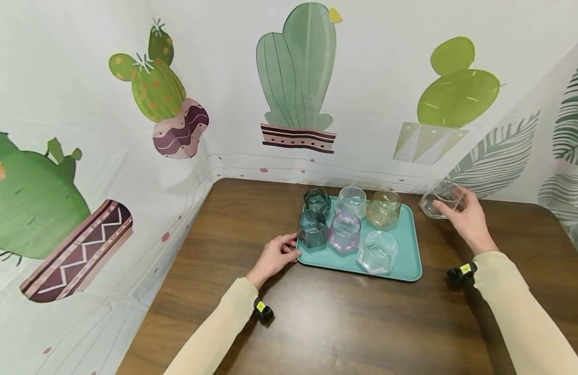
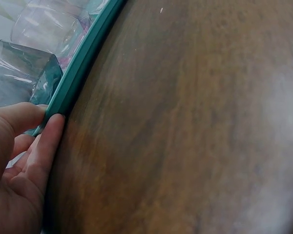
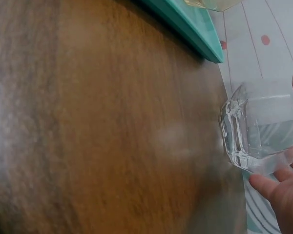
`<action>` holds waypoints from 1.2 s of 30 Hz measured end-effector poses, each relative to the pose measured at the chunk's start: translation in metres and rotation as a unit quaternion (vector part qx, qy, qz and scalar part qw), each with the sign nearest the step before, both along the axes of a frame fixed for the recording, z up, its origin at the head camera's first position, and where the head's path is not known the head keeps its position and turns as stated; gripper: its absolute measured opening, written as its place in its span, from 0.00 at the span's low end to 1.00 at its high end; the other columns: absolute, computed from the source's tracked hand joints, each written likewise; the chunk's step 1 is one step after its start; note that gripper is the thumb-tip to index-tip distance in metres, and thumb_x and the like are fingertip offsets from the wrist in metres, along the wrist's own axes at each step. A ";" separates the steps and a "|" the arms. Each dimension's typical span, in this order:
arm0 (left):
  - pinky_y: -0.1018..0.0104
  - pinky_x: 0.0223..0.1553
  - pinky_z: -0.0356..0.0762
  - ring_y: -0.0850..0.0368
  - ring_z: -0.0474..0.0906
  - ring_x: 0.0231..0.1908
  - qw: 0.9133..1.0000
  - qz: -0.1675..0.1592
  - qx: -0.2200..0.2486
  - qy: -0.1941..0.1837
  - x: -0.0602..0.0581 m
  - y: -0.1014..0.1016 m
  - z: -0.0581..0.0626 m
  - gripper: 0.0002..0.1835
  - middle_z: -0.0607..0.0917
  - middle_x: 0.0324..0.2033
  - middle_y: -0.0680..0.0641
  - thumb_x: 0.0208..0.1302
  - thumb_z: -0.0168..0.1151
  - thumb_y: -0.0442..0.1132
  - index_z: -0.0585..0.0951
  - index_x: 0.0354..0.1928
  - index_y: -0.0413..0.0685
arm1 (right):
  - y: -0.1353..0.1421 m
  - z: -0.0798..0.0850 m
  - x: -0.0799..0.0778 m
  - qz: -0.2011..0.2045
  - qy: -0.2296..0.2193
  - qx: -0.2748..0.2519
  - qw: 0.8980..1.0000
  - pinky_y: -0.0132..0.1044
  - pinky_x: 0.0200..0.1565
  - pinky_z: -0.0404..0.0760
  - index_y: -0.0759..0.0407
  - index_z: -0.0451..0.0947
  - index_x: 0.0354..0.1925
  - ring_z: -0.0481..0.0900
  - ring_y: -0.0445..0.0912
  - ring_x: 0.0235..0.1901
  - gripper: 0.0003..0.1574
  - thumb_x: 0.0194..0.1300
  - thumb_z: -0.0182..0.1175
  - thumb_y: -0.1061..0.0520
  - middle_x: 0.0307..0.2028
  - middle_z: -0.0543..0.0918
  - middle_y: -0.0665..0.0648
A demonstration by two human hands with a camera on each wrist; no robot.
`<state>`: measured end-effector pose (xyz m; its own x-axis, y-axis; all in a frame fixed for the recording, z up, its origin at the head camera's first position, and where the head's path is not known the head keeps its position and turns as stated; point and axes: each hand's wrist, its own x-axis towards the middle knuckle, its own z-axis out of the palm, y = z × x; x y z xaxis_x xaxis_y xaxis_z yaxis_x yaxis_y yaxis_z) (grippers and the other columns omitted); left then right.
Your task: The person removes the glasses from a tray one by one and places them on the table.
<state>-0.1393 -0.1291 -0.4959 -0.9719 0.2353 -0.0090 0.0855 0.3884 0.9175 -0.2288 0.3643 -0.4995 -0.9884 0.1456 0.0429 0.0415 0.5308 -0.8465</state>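
Note:
My right hand holds a clear faceted glass between thumb and fingers, right of the tray. In the right wrist view the thick angular base of this glass faces the wooden table. My left hand pinches the near left corner of a teal tray; the left wrist view has the thumb over the tray's rim and fingers against its outer side. On the tray stand a dark green glass, a smoky blue-grey one, a pinkish one, an amber one and further clear glasses.
The tray lies on a dark wooden table, near its back edge. Behind the table hangs a white cloth printed with cacti and leaves. The clear glass in the right hand is close to this cloth.

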 end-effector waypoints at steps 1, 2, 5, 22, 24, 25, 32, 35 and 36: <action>0.68 0.34 0.87 0.41 0.84 0.36 1.000 0.000 -0.002 -0.003 -0.002 0.000 -0.004 0.27 0.82 0.44 0.30 0.64 0.68 0.23 0.76 0.65 0.24 | 0.000 0.000 0.000 0.002 -0.002 0.000 1.000 0.64 0.73 0.61 0.66 0.41 0.82 0.52 0.69 0.77 0.60 0.73 0.62 0.40 0.79 0.51 0.73; 0.68 0.34 0.87 0.40 0.84 0.36 1.000 0.000 -0.003 -0.006 -0.004 -0.001 -0.010 0.27 0.82 0.45 0.30 0.64 0.67 0.23 0.75 0.65 0.24 | 0.001 0.001 0.000 0.003 -0.003 0.001 1.000 0.65 0.72 0.61 0.66 0.41 0.82 0.52 0.70 0.77 0.61 0.73 0.62 0.40 0.80 0.51 0.73; 0.66 0.35 0.88 0.39 0.85 0.37 1.000 -0.001 -0.002 -0.004 -0.010 -0.002 -0.027 0.28 0.82 0.45 0.29 0.65 0.67 0.24 0.74 0.67 0.24 | 0.002 0.002 0.002 0.008 -0.009 -0.002 1.000 0.65 0.73 0.60 0.66 0.40 0.82 0.51 0.70 0.77 0.61 0.73 0.62 0.39 0.80 0.49 0.73; 0.67 0.36 0.88 0.55 0.84 0.36 1.000 0.000 0.010 -0.003 -0.014 -0.008 -0.039 0.28 0.83 0.45 0.38 0.65 0.70 0.29 0.77 0.67 0.31 | 0.011 0.003 0.031 -0.018 0.010 0.018 1.000 0.12 0.56 0.69 0.64 0.42 0.83 0.59 0.67 0.75 0.59 0.74 0.62 0.42 0.77 0.55 0.75; 0.67 0.35 0.88 0.51 0.84 0.36 1.000 0.004 0.008 -0.001 -0.013 -0.006 -0.035 0.28 0.83 0.45 0.36 0.65 0.70 0.28 0.77 0.66 0.29 | 0.012 0.004 0.036 -0.021 0.017 0.019 0.999 0.11 0.55 0.69 0.64 0.44 0.82 0.60 0.66 0.74 0.57 0.74 0.63 0.43 0.76 0.57 0.75; 0.66 0.35 0.88 0.50 0.84 0.37 1.000 0.004 0.011 0.000 -0.012 -0.007 -0.035 0.28 0.83 0.45 0.36 0.64 0.70 0.27 0.77 0.66 0.29 | 0.011 0.005 0.040 -0.022 0.022 0.021 0.999 0.10 0.54 0.68 0.64 0.45 0.82 0.62 0.64 0.74 0.56 0.74 0.63 0.43 0.75 0.58 0.75; 0.68 0.36 0.87 0.53 0.84 0.37 1.000 -0.001 0.006 0.000 -0.014 -0.009 -0.036 0.28 0.83 0.45 0.38 0.65 0.71 0.30 0.77 0.66 0.31 | 0.004 0.009 0.061 -0.024 0.052 0.007 0.998 0.10 0.51 0.69 0.63 0.52 0.81 0.70 0.42 0.65 0.50 0.74 0.64 0.48 0.71 0.63 0.71; 0.68 0.36 0.87 0.53 0.84 0.37 1.000 -0.002 0.004 -0.002 -0.015 -0.009 -0.036 0.28 0.83 0.45 0.38 0.65 0.71 0.30 0.77 0.67 0.31 | 0.000 0.008 0.067 -0.023 0.065 0.001 0.998 0.11 0.51 0.70 0.64 0.55 0.79 0.70 0.32 0.59 0.48 0.73 0.66 0.50 0.68 0.66 0.68; 0.68 0.36 0.87 0.53 0.84 0.37 1.000 -0.001 0.003 -0.002 -0.015 -0.009 -0.036 0.28 0.83 0.45 0.39 0.65 0.70 0.30 0.77 0.67 0.31 | -0.002 0.007 0.069 -0.023 0.072 -0.001 0.997 0.11 0.51 0.70 0.64 0.56 0.79 0.70 0.30 0.58 0.47 0.73 0.66 0.51 0.67 0.67 0.67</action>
